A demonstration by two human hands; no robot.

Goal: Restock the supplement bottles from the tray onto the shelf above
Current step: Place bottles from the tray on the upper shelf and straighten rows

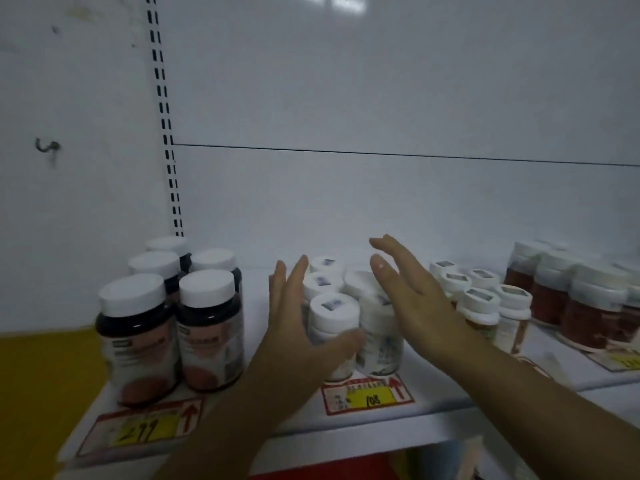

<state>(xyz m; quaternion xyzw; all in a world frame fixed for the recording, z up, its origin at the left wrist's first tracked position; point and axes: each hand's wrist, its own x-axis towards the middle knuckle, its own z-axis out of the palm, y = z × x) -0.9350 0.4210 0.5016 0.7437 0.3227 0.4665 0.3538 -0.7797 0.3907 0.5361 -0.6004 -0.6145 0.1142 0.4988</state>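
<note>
Here, both hands are flanking a cluster of small white supplement bottles (334, 318) standing on the white shelf (346, 434), just inside its front edge. The left hand (294, 323) is sitting at the cluster's 9 o'clock, palm inward, fingers straight and pressed together, its thumb lying against the front bottle; the right hand (412, 292) is hovering at 3 o'clock, flat, fingers together and extended, gripping nothing. The white caps are carrying small blurred stickers whose print I cannot read. At 6 o'clock of the cluster, a red-bordered price tag (369, 394) with a red arrow is showing a handwritten "108" on yellow. Further toward 9 o'clock, dark bottles with white lids (169, 327) are standing in rows behind a second tag (142, 429) reading roughly "299". Toward 3 o'clock, more white-capped bottles (485, 306) and reddish-brown jars (571, 299) are filling the shelf; their labels are too blurred to read.
</note>
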